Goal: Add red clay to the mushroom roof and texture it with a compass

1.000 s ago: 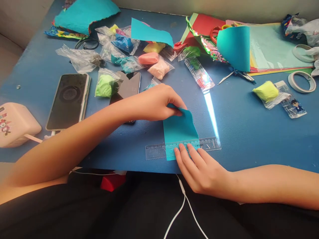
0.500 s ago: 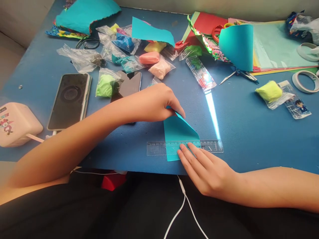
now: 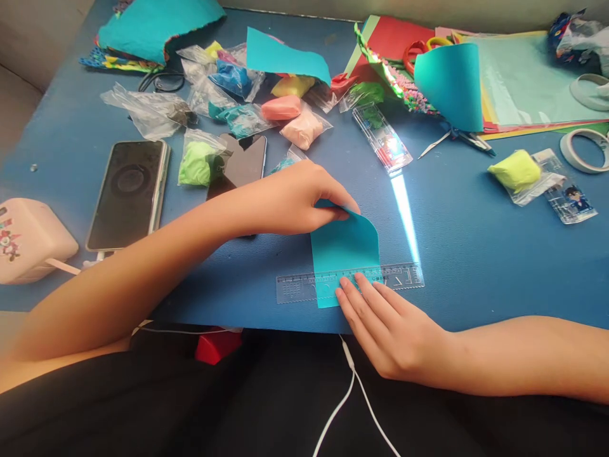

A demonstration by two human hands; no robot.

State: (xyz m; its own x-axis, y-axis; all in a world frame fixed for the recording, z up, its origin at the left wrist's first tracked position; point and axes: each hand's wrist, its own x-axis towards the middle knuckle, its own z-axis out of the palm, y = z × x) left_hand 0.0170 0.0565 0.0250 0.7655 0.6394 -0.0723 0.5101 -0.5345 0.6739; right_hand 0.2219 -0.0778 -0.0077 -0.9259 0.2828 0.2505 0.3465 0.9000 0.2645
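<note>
A piece of turquoise paper [image 3: 343,243] lies near the table's front edge, its far end lifted and curling up. My left hand [image 3: 316,198] pinches that raised edge between thumb and fingers. Across the lower part of the paper lies a clear plastic ruler [image 3: 297,289], slightly tilted, with the paper visible through it. Stretched fingers of my right hand [image 3: 387,324] rest flat on the ruler and press it down on the paper. They hide part of the ruler and the paper's lower right corner.
Behind my left arm are a phone [image 3: 128,193], a second dark phone [image 3: 245,158] and a pink box [image 3: 33,241]. Farther back lie several bags of coloured clay [image 3: 280,108], scissors [image 3: 413,56] and coloured sheets [image 3: 518,76]. A tape roll [image 3: 583,151] lies at right.
My left hand has shifted slightly right along the paper's far edge, which now curls more evenly upward. The ruler has tilted a little, its right end moving away from me.
</note>
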